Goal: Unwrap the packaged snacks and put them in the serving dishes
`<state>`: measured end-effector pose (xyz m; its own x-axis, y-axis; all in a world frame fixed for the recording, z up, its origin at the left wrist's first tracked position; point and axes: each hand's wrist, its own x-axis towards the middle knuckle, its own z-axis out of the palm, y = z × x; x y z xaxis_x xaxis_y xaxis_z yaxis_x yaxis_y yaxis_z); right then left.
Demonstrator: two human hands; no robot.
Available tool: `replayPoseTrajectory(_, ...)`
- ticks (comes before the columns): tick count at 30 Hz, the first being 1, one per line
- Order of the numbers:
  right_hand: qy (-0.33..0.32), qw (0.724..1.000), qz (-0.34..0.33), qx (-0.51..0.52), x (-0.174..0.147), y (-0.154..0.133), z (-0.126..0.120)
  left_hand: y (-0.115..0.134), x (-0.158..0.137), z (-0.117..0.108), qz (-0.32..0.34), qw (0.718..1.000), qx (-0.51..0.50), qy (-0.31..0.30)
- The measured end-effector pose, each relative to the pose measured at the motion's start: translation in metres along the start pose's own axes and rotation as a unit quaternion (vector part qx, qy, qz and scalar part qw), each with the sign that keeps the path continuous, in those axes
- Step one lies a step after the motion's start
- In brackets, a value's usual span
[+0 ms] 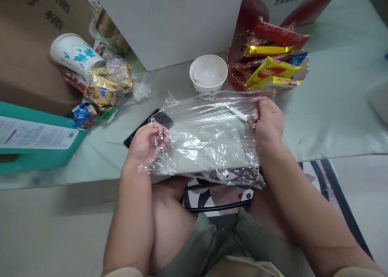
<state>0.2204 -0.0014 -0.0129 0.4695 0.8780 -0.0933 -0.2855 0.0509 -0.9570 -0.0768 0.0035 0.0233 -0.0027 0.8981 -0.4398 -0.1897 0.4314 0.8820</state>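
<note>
Left fingers: the left hand has its fingers curled shut, pinching the left edge of a clear plastic bag between thumb and fingertips.
Right fingers: the right hand is closed in a loose fist on the bag's upper right corner, beside a small white strip that looks like a seal or label; I cannot tell which.
Bag: it is stretched flat between both hands, partly over the pale green table and partly over the person's lap; it seems empty, though crinkles and glare hide much.
Step in hand: by my judgement, the bag is being spread or pulled open at its top edge, with grip secured on both sides.
Next move calls for: likely a steady, even pull apart, since thin film can tear or slip from a pinch.
Under the bag: a dark phone lies at its left corner, partly covered.
Beyond: a white paper cup stands just behind the bag; a red tray of snack packets sits near the right hand.
Left side: a tipped paper cup and wrapped snacks lie well apart.
Open room: bare table stretches to the right; the near table edge runs under the bag.
</note>
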Motion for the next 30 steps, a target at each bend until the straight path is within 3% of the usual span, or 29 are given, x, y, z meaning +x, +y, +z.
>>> replayPoseTrajectory(3, -0.002, 0.997, -0.027, 0.075, -0.002, -0.007, -0.005, -0.003, -0.002, 0.006, 0.027, 0.999, 0.008, 0.016)
replayPoseTrajectory(6, -0.029, 0.993, 0.001, 0.115, -0.011, -0.012, -0.004, -0.007, -0.001, 0.01, 0.081, 0.996, -0.012, 0.037)
replayPoseTrajectory(13, -0.114, 0.992, 0.061, -0.006, -0.024, 0.0, -0.005, -0.009, 0.006, 0.014, 0.173, 0.979, -0.108, 0.019)
replayPoseTrajectory(18, -0.091, 0.989, 0.091, -0.069, -0.027, 0.005, -0.007, -0.008, 0.008, 0.014, 0.192, 0.968, -0.156, 0.043)
replayPoseTrajectory(23, -0.126, 0.985, 0.025, -0.112, -0.035, 0.004, 0.0, -0.01, 0.006, 0.012, 0.176, 0.973, -0.139, 0.05)
replayPoseTrajectory(30, -0.083, 0.99, -0.062, -0.095, -0.035, -0.003, -0.003, -0.01, -0.001, 0.001, 0.047, 0.999, 0.018, -0.005)
